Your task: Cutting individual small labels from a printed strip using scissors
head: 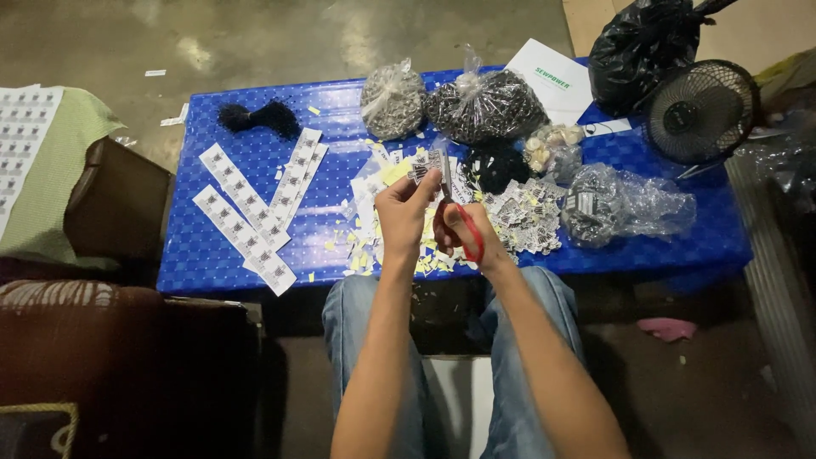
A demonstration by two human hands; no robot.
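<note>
My left hand point(406, 211) pinches a small printed paper label point(424, 165) above the blue table point(212, 263). My right hand point(474, 240) grips red-handled scissors point(463, 223), whose blades point up at the label. Below both hands lies a heap of yellow and white paper offcuts point(367, 248). A pile of cut labels point(520, 217) sits just right of my right hand. Uncut strips of labels point(246, 212) lie on the table's left half.
Clear bags of small dark and pale items point(484, 106) stand at the table's far side, with a black bundle point(255, 117) at far left. A small black fan point(701, 110) and a black bag point(642, 47) sit at right. A brown seat point(119, 204) stands left.
</note>
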